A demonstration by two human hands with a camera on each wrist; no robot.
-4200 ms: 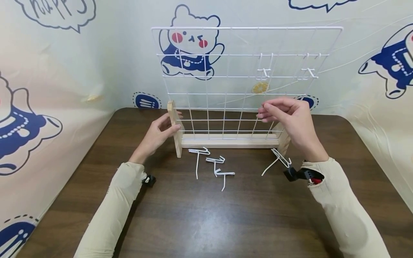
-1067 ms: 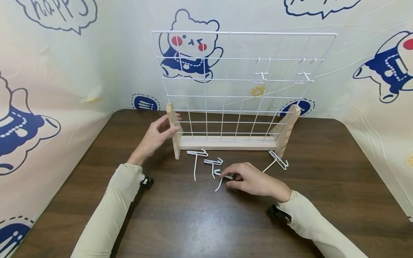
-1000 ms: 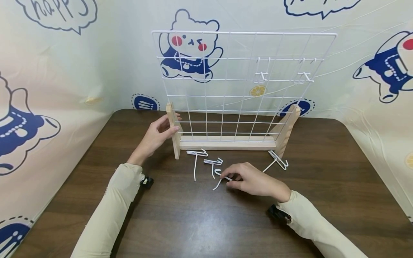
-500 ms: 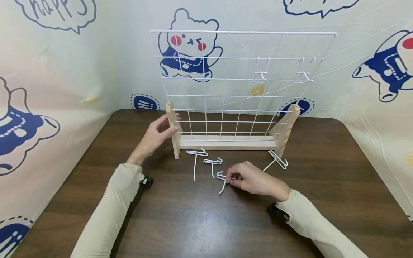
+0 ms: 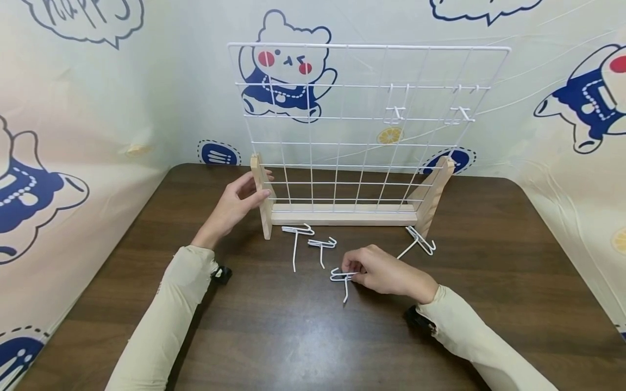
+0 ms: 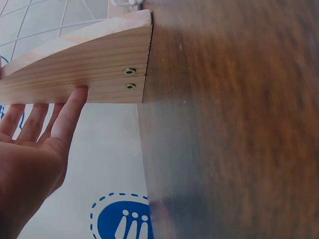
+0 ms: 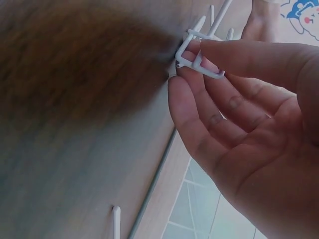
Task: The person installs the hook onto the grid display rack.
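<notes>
My right hand (image 5: 383, 271) pinches a white wire hook (image 5: 346, 290) between thumb and fingers, low over the tabletop, its prong pointing toward me. In the right wrist view, the thumb presses on the bent wire frame of the hook (image 7: 185, 50). My left hand (image 5: 235, 203) holds the left wooden side panel (image 5: 264, 203) of a white wire grid rack (image 5: 337, 144). The left wrist view has its thumb on the outer face of the panel (image 6: 107, 59), with the other fingers reaching behind. Two hooks (image 5: 397, 113) hang on the grid's upper right.
Two loose hooks, one at left (image 5: 295, 250) and one beside it (image 5: 321, 252), lie in front of the wooden base bar (image 5: 342, 218). Another loose hook (image 5: 415, 241) lies by the right wooden side panel (image 5: 432, 195). A patterned sheet covers the wall behind the brown table (image 5: 274, 336).
My right hand has come down from the grid to the table and taken hold of a loose hook, drawing it slightly toward me and turning it. The left hand stays on the side panel.
</notes>
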